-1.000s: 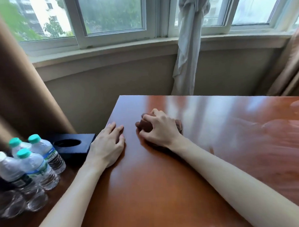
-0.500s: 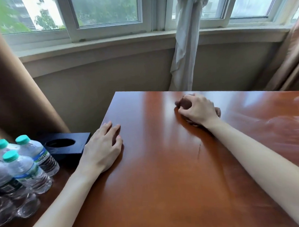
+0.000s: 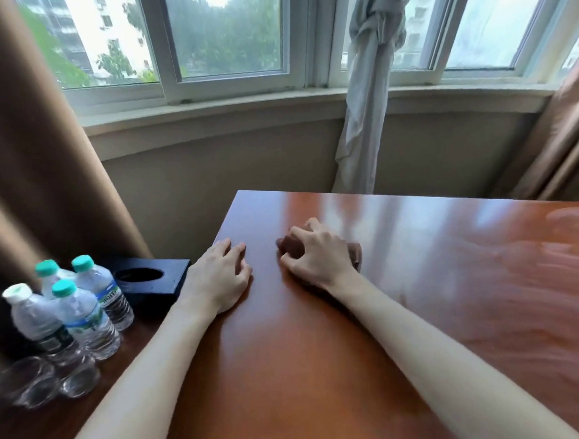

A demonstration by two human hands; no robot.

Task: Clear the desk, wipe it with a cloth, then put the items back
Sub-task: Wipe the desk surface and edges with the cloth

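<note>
The right hand [image 3: 319, 254] has its fingers curled over a small brown cloth [image 3: 355, 254], bunching it and pressing it down on the desk [image 3: 321, 367] near the far left corner; only a bit of the cloth shows past the knuckles and at the fingertips. The left hand [image 3: 217, 279] lies flat just beside it, fingers straight and spread a little, palm resting on the left edge of the desk and holding nothing. The two hands are near each other but not touching. The cloth looks soft and light, a thing that folds and crumples under the fingers, so it is best held wadded in the palm with pressure from above, as it is; a loose pinch at one corner would probably let it drag and flap. The polished wood looks smooth and glossy, so the cloth should slide easily over it. The wiping step seems to be under way, with the cleared things waiting on a lower surface to the left: four water bottles [image 3: 86, 314] with teal and white caps, standing close together, two clear glasses [image 3: 49, 379] in front of them, and a dark box with a round opening [image 3: 148, 280] just behind the left wrist. The bottles look light and a little slick, best taken round the body; the glasses are fragile.
</note>
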